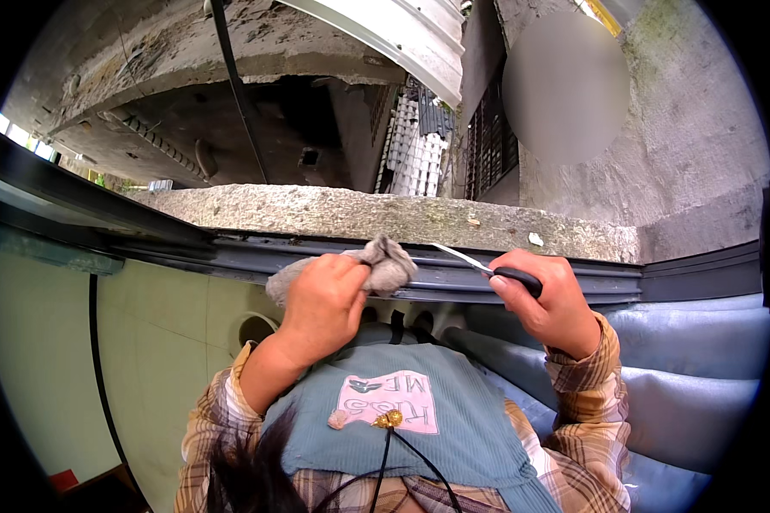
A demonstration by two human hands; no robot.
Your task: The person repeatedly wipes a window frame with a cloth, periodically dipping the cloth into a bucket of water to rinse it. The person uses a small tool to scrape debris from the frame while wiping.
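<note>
A crumpled grey cloth (388,266) is bunched in my left hand (326,300), resting over the dark metal track of a sliding window (577,276). Farther right, my right hand (547,292) grips the black handle of a slim metal-bladed tool (465,258). Its blade points left and away from me, with the tip over the far edge of the track. I cannot tell whether the tool is a knife or a pair of scissors. The fingers partly hide both the handle and the cloth.
Beyond the track runs a rough concrete ledge (359,208), with a drop to a lower area outside. A dark window sash frame (96,192) stands at the left. Blue curtain fabric (680,340) hangs at the right. A bucket-like container (255,326) sits below on the left.
</note>
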